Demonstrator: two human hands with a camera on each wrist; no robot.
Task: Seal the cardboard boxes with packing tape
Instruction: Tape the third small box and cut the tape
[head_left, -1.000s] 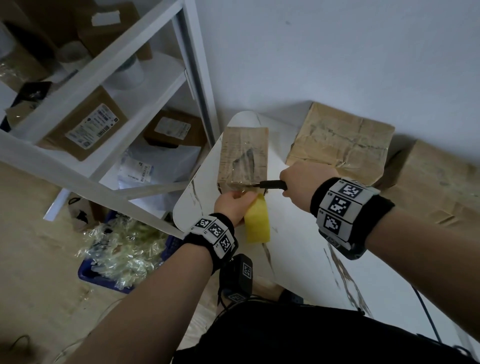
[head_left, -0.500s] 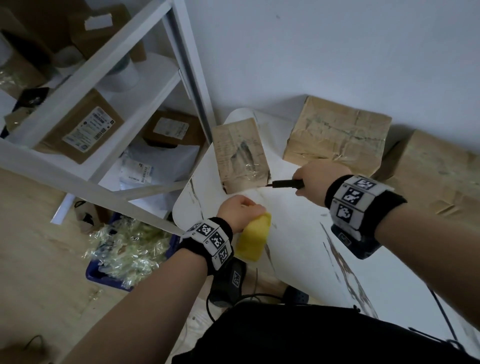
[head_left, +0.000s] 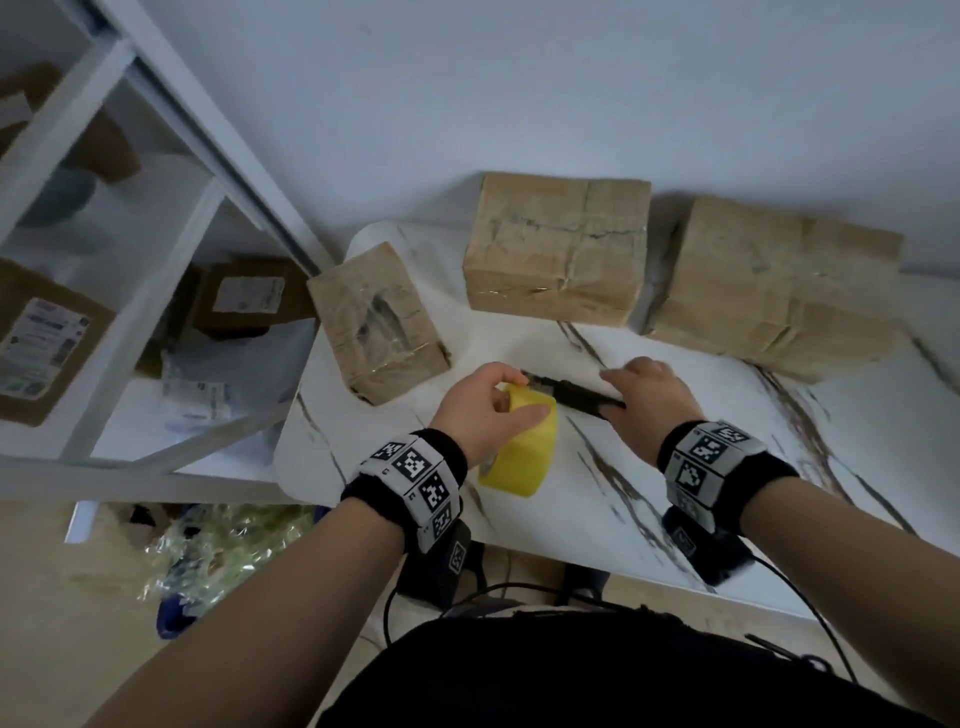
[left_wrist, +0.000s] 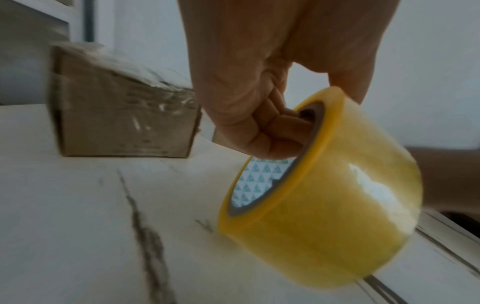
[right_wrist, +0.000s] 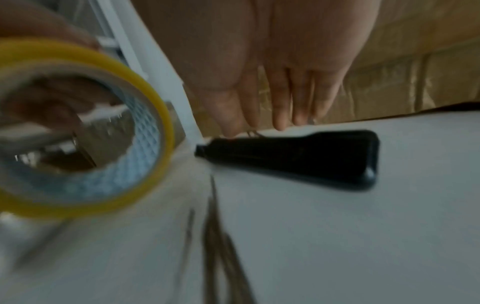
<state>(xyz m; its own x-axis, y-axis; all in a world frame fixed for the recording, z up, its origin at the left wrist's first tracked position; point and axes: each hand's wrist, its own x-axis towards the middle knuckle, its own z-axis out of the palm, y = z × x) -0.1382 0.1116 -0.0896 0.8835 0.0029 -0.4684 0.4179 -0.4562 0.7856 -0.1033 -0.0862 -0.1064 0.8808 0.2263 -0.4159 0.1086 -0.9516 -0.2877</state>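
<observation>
Packing tape roll (head_left: 519, 447) gripped in the left hand (head_left: 480, 410), low over the desk (head_left: 597, 499).
Fingers hook through its core; right hand (head_left: 647, 397) lies flat, fingers straight, over a black knife (head_left: 576, 395) between both hands; three boxes (head_left: 558, 249) beyond.

Left hand (head_left: 485, 410): fingers curled through the core of the tape roll (head_left: 519, 447), thumb on its outer face. Right hand (head_left: 652, 400): palm down, fingers (right_wrist: 280, 107) straight and together, tips at the knife (head_left: 576, 397); contact appears light, though blur prevents confirmation. Both forearms extend forward, wrists banded.
</observation>
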